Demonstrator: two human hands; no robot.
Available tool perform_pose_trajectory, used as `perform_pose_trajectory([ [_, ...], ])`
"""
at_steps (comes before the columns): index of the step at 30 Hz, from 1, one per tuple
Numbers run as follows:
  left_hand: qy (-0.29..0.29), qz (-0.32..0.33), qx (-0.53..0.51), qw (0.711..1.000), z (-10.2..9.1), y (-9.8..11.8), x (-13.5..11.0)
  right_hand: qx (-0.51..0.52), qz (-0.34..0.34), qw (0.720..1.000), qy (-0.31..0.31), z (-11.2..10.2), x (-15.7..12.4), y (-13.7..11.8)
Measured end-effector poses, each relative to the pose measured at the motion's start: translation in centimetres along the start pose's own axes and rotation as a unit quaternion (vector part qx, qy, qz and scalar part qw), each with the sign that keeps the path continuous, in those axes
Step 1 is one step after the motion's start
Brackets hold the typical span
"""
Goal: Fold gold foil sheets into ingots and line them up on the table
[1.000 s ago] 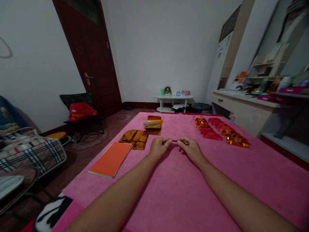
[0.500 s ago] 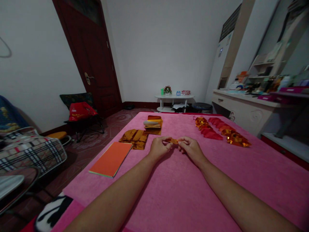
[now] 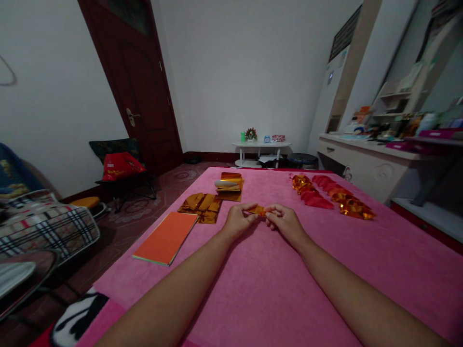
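On the pink cloth [image 3: 275, 289], the left hand [image 3: 238, 220] and right hand [image 3: 285, 221] pinch a small gold foil [image 3: 261, 210] between them; its fold is mostly hidden by fingers. A second ago it showed only as a thin edge; now its gold face shows.

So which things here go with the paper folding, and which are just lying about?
In use: gold foil piece in left hand and right hand; gold foil sheets; folded pieces; orange paper stack.
Lying about: red bag; plaid bag; small white table.
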State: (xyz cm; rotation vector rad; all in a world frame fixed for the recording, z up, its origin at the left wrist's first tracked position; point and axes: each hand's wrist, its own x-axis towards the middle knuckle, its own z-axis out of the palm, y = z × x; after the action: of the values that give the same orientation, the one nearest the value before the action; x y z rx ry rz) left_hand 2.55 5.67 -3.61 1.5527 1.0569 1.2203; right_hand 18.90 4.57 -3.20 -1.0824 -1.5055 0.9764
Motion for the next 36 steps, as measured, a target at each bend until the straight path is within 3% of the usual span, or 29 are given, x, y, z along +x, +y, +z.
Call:
perform_pose_trajectory([
  [3,-0.016,-0.013,-0.04,0.999,0.1,0.0,0.0,0.01,0.001,1.0,0.001,-0.2,0.2,0.4],
  [12,-0.027,-0.017,-0.016,0.999,-0.2,-0.4,0.3,0.011,0.003,1.0,0.003,-0.3,0.1,0.3],
  [18,-0.008,-0.02,-0.043,0.999,-0.3,-0.9,0.7,-0.063,-0.035,0.997,0.0,0.1,0.0,0.5],
  [23,0.009,0.054,0.095,0.994,-0.4,-1.1,0.5,-0.139,-0.104,0.984,0.034,0.3,0.1,0.9],
  [29,0.016,0.101,0.247,0.964,-0.4,0.1,-0.5,-0.185,-0.094,0.978,0.038,0.3,0.0,0.9],
  [36,0.008,0.129,0.283,0.95,-0.2,0.5,-0.9,-0.185,-0.06,0.978,0.079,0.2,0.2,1.2],
])
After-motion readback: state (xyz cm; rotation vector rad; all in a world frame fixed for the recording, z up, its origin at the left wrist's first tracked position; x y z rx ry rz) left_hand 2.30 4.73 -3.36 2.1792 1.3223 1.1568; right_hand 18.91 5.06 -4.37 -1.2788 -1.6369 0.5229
